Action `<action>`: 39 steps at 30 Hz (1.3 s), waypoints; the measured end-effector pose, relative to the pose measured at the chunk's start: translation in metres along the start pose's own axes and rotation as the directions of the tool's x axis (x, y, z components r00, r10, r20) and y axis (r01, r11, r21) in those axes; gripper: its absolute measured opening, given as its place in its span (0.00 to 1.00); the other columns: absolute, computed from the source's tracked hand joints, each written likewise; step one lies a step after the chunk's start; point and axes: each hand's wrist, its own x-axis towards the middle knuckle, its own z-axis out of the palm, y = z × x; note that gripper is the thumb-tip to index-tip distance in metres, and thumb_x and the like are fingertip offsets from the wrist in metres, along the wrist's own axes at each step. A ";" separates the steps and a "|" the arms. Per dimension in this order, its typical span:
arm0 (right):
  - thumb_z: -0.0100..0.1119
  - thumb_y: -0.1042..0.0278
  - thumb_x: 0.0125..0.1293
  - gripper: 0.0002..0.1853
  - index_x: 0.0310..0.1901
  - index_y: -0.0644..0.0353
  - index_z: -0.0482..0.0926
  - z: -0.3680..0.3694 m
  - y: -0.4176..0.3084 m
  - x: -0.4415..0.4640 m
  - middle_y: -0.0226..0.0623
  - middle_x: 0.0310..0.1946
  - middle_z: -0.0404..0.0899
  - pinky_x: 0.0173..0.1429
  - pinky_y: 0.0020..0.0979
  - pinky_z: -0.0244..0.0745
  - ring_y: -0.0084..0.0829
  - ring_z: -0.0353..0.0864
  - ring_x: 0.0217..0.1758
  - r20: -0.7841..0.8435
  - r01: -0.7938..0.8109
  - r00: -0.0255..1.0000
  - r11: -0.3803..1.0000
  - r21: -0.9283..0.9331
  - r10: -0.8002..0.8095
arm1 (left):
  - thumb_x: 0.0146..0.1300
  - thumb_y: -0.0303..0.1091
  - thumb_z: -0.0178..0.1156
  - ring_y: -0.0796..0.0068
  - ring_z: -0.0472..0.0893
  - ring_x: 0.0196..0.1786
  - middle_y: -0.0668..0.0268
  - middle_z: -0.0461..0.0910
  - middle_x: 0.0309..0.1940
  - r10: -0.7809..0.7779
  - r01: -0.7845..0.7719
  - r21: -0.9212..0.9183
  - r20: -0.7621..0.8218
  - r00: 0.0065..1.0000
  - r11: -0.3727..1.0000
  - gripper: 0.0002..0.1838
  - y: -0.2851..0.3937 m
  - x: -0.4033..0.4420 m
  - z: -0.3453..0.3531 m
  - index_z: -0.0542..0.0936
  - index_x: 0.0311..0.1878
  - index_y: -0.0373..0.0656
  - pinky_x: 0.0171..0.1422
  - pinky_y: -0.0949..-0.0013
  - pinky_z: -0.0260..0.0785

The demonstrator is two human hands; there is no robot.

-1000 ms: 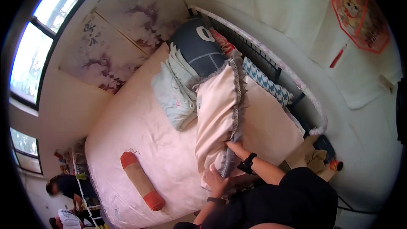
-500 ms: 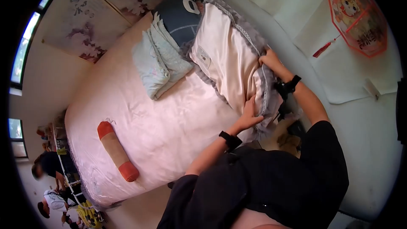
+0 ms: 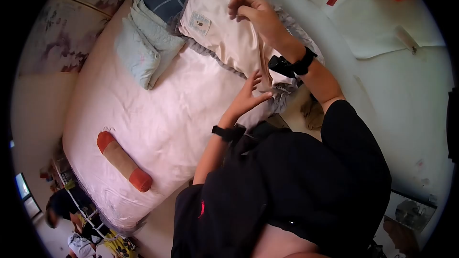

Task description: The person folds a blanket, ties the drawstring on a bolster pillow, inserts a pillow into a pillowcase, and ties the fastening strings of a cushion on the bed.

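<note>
A pale pink satin pillow point(image 3: 224, 24) with grey ruffled trim and a small patch lies at the head of the bed, along the wall. My left hand point(image 3: 246, 96) is at the pillow's near lower edge, fingers spread and holding nothing. Over the pillow's upper part is my right hand point(image 3: 258, 16), its fingers loosely curled and apart, gripping no fabric. I cannot tell whether it touches the satin. Part of the pillow's trimmed edge is hidden behind my right forearm.
The bed's pink sheet point(image 3: 167, 124) carries a folded pale-green quilt point(image 3: 143, 52) and a red-and-tan bolster point(image 3: 122, 160). A dark grey pillow point(image 3: 165, 0) lies beyond. White wall point(image 3: 373, 95) borders the right side. Other people point(image 3: 62, 205) are past the bed's foot rail.
Both hands have let go of the pillow's trimmed edge. My right hand has moved up and inward over the pillow; my left fingers have spread. The camera view has shifted.
</note>
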 end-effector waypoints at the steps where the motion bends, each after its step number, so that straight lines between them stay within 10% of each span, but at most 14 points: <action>1: 0.45 0.77 0.58 0.10 0.37 0.61 0.77 0.020 -0.005 -0.005 0.29 0.31 0.78 0.42 0.22 0.69 0.19 0.76 0.36 0.043 -0.014 0.999 0.997 0.072 0.011 | 0.54 0.42 0.66 0.62 0.66 0.62 0.55 0.64 0.60 -0.009 0.009 -0.003 -0.011 1.000 1.000 0.41 0.017 0.006 0.007 0.55 0.66 0.37 0.64 0.61 0.60; 3: 0.46 0.79 0.56 0.09 0.36 0.64 0.77 0.056 -0.012 -0.022 0.30 0.30 0.78 0.42 0.22 0.70 0.20 0.76 0.35 0.147 -0.022 0.989 0.991 0.135 0.002 | 0.55 0.39 0.65 0.69 0.69 0.58 0.61 0.69 0.56 0.220 -0.170 -0.376 0.092 0.971 0.911 0.34 0.047 0.009 0.017 0.62 0.62 0.36 0.61 0.65 0.62; 9: 0.46 0.82 0.56 0.09 0.33 0.65 0.77 0.102 -0.011 -0.026 0.31 0.27 0.79 0.41 0.21 0.72 0.19 0.77 0.32 0.250 0.353 0.928 0.870 -0.345 -0.277 | 0.57 0.35 0.64 0.81 0.76 0.41 0.67 0.78 0.38 0.077 -0.124 -0.287 -0.169 0.983 0.950 0.21 0.073 -0.033 0.003 0.73 0.51 0.34 0.46 0.77 0.69; 11: 0.47 0.81 0.56 0.09 0.32 0.63 0.78 0.123 -0.016 -0.027 0.30 0.27 0.80 0.38 0.20 0.72 0.19 0.77 0.31 0.265 0.325 0.929 0.911 -0.254 -0.258 | 0.59 0.36 0.62 0.76 0.78 0.39 0.62 0.79 0.38 0.034 -0.100 -0.426 -0.160 0.986 0.899 0.21 0.074 -0.045 -0.007 0.72 0.51 0.32 0.45 0.75 0.70; 14: 0.51 0.81 0.53 0.07 0.30 0.58 0.78 0.156 -0.014 -0.022 0.30 0.28 0.80 0.33 0.24 0.72 0.27 0.78 0.27 0.400 0.698 0.714 0.532 -0.480 -0.575 | 0.60 0.35 0.60 0.71 0.81 0.37 0.58 0.79 0.37 0.005 -0.138 -0.509 -0.254 0.967 0.850 0.22 0.090 -0.083 -0.023 0.70 0.51 0.28 0.44 0.72 0.72; 19: 0.51 0.82 0.53 0.06 0.27 0.60 0.77 0.247 0.025 -0.040 0.30 0.27 0.78 0.31 0.25 0.72 0.28 0.77 0.26 0.620 0.904 0.418 0.368 -0.216 -0.664 | 0.62 0.33 0.57 0.63 0.82 0.37 0.53 0.78 0.38 0.017 -0.242 -0.410 -0.481 0.876 0.880 0.22 0.074 -0.157 -0.045 0.68 0.52 0.26 0.44 0.67 0.74; 23: 0.49 0.83 0.55 0.06 0.25 0.64 0.75 0.332 0.016 -0.098 0.33 0.25 0.76 0.32 0.26 0.70 0.25 0.74 0.26 0.658 0.524 0.584 0.840 0.141 -0.475 | 0.62 0.29 0.55 0.70 0.80 0.37 0.59 0.79 0.38 0.053 -0.255 -0.233 -0.632 0.773 0.939 0.15 0.044 -0.229 -0.061 0.71 0.49 0.29 0.44 0.70 0.74; 25: 0.47 0.82 0.54 0.06 0.27 0.63 0.75 0.369 0.021 -0.122 0.33 0.25 0.75 0.30 0.25 0.68 0.24 0.72 0.24 0.654 -0.131 0.729 0.897 0.422 -0.202 | 0.57 0.26 0.60 0.79 0.78 0.35 0.65 0.79 0.36 0.051 -0.300 -0.261 -0.672 0.739 0.918 0.18 0.052 -0.276 -0.068 0.71 0.50 0.32 0.42 0.75 0.72; 28: 0.42 0.79 0.55 0.06 0.27 0.60 0.70 0.416 0.027 -0.154 0.32 0.26 0.70 0.33 0.24 0.60 0.24 0.64 0.25 0.795 -0.690 0.605 0.471 0.549 -0.041 | 0.52 0.26 0.64 0.84 0.75 0.33 0.69 0.79 0.34 0.108 -0.219 -0.054 -0.742 0.661 0.974 0.24 0.033 -0.335 -0.082 0.71 0.54 0.35 0.39 0.78 0.70; 32: 0.46 0.71 0.54 0.03 0.27 0.55 0.71 0.458 0.041 -0.181 0.25 0.22 0.69 0.35 0.26 0.57 0.22 0.59 0.22 0.890 -0.870 0.455 -0.192 0.454 0.041 | 0.49 0.25 0.67 0.84 0.75 0.36 0.68 0.79 0.35 0.020 -0.197 -0.150 -0.745 0.667 0.969 0.33 0.018 -0.391 -0.083 0.67 0.60 0.37 0.41 0.78 0.69; 34: 0.46 0.70 0.54 0.03 0.29 0.55 0.71 0.464 0.047 -0.185 0.25 0.21 0.68 0.35 0.26 0.57 0.22 0.59 0.22 0.886 -0.845 0.454 -0.270 0.462 0.095 | 0.48 0.28 0.69 0.82 0.74 0.40 0.66 0.77 0.39 0.060 -0.126 -0.042 -0.707 0.705 0.991 0.39 0.014 -0.411 -0.086 0.62 0.65 0.39 0.45 0.76 0.68; 37: 0.46 0.70 0.54 0.04 0.31 0.55 0.70 0.450 0.066 -0.179 0.24 0.20 0.67 0.35 0.25 0.56 0.21 0.59 0.21 0.860 -0.805 0.482 -0.304 0.509 0.165 | 0.55 0.33 0.65 0.78 0.74 0.40 0.62 0.75 0.46 -0.170 -0.081 -0.378 -0.583 0.795 0.922 0.36 -0.012 -0.429 -0.088 0.60 0.66 0.43 0.45 0.74 0.68; 39: 0.45 0.71 0.55 0.04 0.31 0.56 0.71 0.438 0.089 -0.171 0.24 0.20 0.66 0.33 0.25 0.55 0.21 0.58 0.20 0.831 -0.764 0.494 -0.328 0.556 0.256 | 0.60 0.37 0.60 0.74 0.76 0.39 0.56 0.74 0.50 -0.268 0.160 -0.221 -0.656 0.706 0.962 0.32 -0.052 -0.446 -0.092 0.60 0.65 0.40 0.45 0.71 0.70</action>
